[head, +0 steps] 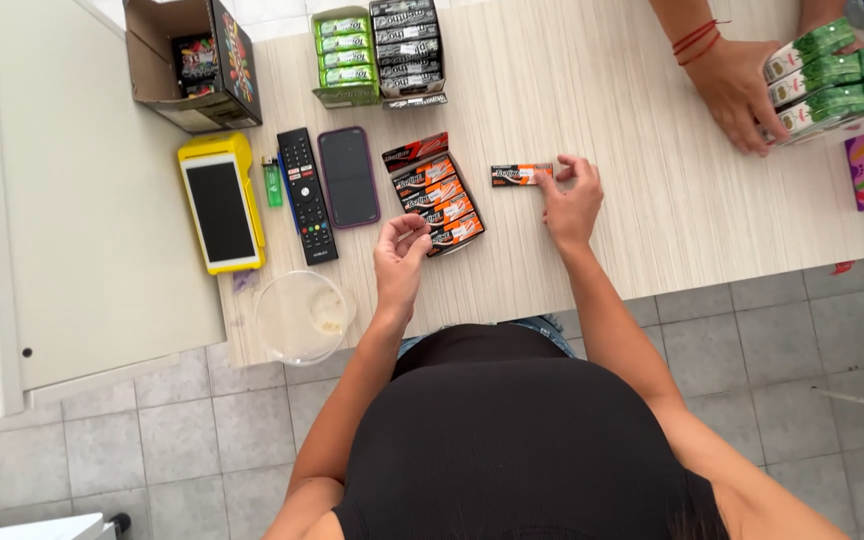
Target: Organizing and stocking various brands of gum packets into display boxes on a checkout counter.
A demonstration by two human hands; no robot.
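My right hand [572, 205] rests on the pale wooden counter [592, 90], its fingertips touching a single orange and black gum pack [518, 175]. To its left lies an open display box of similar orange and black packs [436, 195]. My left hand [400, 255] hovers at that box's near edge, fingers curled together, thumb and fingers pinched close to the lowest pack; whether it grips anything is unclear.
A phone [348, 176], remote control [307, 195], green lighter [273, 181] and yellow card terminal [220, 205] lie left. Green and black gum boxes [380, 52] and a cardboard box [197, 60] sit behind. A clear bowl [302, 316] is near. Another person's hand [737, 90] holds green packs [832, 75].
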